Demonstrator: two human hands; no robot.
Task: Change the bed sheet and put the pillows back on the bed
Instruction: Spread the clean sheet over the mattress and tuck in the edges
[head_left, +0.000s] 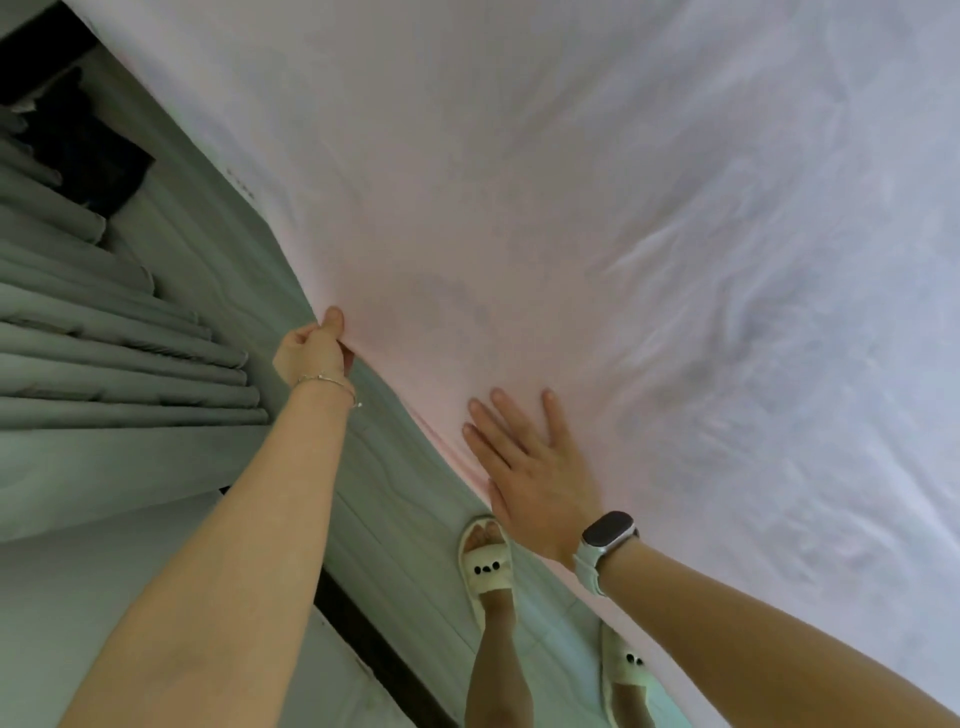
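Note:
A pale pink bed sheet (571, 208) covers the top of the bed and fills most of the view. Its surface is lightly wrinkled toward the right. My left hand (314, 348) pinches the sheet's edge at the side of the bed, thumb on top, fingers curled under the fabric. My right hand (530, 467) lies flat on the sheet near the same edge, fingers straight and spread, a smartwatch on the wrist. No pillows are in view.
The grey-green quilted mattress side (384, 483) runs diagonally below the sheet's edge. Grey pleated curtains (104, 353) hang at the left, close to the bed. My feet in pale slippers (485, 558) stand on the floor in the narrow gap beside the bed.

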